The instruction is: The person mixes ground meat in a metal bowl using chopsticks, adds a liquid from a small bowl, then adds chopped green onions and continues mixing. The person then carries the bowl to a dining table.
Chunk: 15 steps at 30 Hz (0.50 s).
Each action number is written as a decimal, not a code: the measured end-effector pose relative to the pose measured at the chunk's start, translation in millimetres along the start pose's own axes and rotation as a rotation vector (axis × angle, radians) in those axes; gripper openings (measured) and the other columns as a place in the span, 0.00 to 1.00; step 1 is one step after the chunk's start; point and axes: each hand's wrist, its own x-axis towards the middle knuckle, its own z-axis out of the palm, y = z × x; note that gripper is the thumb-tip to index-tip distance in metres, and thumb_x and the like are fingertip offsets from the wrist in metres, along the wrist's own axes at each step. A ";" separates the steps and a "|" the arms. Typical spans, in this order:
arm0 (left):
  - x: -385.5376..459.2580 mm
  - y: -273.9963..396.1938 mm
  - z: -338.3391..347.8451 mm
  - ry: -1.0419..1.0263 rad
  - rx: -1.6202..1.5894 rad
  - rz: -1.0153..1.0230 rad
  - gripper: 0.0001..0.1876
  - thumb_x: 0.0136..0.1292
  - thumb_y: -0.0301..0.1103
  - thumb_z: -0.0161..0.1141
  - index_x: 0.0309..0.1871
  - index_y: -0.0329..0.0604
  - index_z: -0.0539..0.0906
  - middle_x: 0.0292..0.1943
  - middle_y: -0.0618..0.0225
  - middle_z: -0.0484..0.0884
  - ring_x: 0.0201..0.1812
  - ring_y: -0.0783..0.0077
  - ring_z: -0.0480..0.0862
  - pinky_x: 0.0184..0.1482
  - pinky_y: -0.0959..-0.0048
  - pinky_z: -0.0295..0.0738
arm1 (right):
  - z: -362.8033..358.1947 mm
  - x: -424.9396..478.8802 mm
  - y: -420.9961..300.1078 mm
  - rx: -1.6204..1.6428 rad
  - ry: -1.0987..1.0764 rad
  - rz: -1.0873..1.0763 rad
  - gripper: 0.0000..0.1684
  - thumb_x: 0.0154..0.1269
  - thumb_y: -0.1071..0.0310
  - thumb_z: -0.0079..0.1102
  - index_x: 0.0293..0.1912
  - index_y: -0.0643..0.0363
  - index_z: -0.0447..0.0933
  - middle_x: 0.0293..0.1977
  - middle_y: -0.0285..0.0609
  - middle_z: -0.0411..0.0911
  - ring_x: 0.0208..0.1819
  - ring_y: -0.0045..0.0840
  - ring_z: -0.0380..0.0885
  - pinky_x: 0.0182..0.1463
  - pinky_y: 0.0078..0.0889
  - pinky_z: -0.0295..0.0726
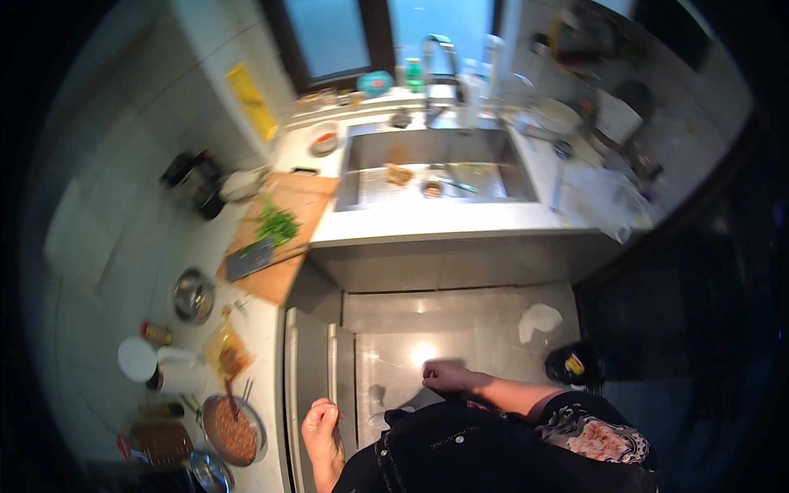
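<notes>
My left hand [322, 425] is loosely curled beside the cabinet handles at the left, holding nothing that shows. Over the floor, in front of my body, my right hand [445, 376] is also curled, its inner side hidden. On the left counter a metal bowl [233, 430] holds minced meat, with utensils standing in it. A cleaver [249, 261] and chopped green herbs [278, 227] lie on a wooden cutting board [280, 288] at the counter's corner.
A steel sink [524, 172] holds a small container. A plastic bag [607, 200] lies on the right counter. An empty metal bowl [193, 296] and a white pitcher [182, 370] stand left. On the floor are a white bag or cloth [539, 321] and a dark bag [573, 365].
</notes>
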 end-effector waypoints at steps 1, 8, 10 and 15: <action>7.6 -10.9 26.6 -0.050 0.047 -0.002 0.03 0.54 0.22 0.62 0.30 0.36 0.79 0.41 0.65 0.75 0.36 0.74 0.74 0.39 0.76 0.70 | -8.6 -12.4 36.4 0.122 0.055 -0.010 0.15 0.56 0.56 0.60 0.37 0.56 0.76 0.29 0.43 0.78 0.31 0.28 0.76 0.37 0.31 0.75; 44.9 -81.8 229.4 -0.437 0.165 -0.190 0.07 0.60 0.30 0.60 0.38 0.37 0.81 0.40 0.65 0.79 0.32 0.76 0.77 0.35 0.76 0.72 | -50.8 -148.8 188.3 0.382 0.569 0.360 0.11 0.56 0.61 0.61 0.34 0.57 0.76 0.24 0.37 0.77 0.26 0.21 0.75 0.30 0.27 0.74; 49.5 -106.5 279.1 -0.586 0.279 -0.234 0.09 0.62 0.32 0.58 0.41 0.37 0.81 0.39 0.66 0.80 0.32 0.77 0.77 0.35 0.77 0.72 | -47.3 -196.7 213.4 0.485 0.677 0.535 0.11 0.56 0.60 0.60 0.35 0.57 0.75 0.24 0.37 0.77 0.24 0.21 0.75 0.29 0.26 0.74; 53.8 -189.4 391.9 -0.797 0.564 -0.445 0.15 0.65 0.37 0.54 0.49 0.37 0.77 0.38 0.68 0.79 0.30 0.77 0.77 0.32 0.79 0.72 | -11.9 -278.0 257.1 0.823 1.024 0.804 0.11 0.55 0.59 0.58 0.33 0.56 0.76 0.23 0.42 0.78 0.25 0.28 0.78 0.31 0.32 0.76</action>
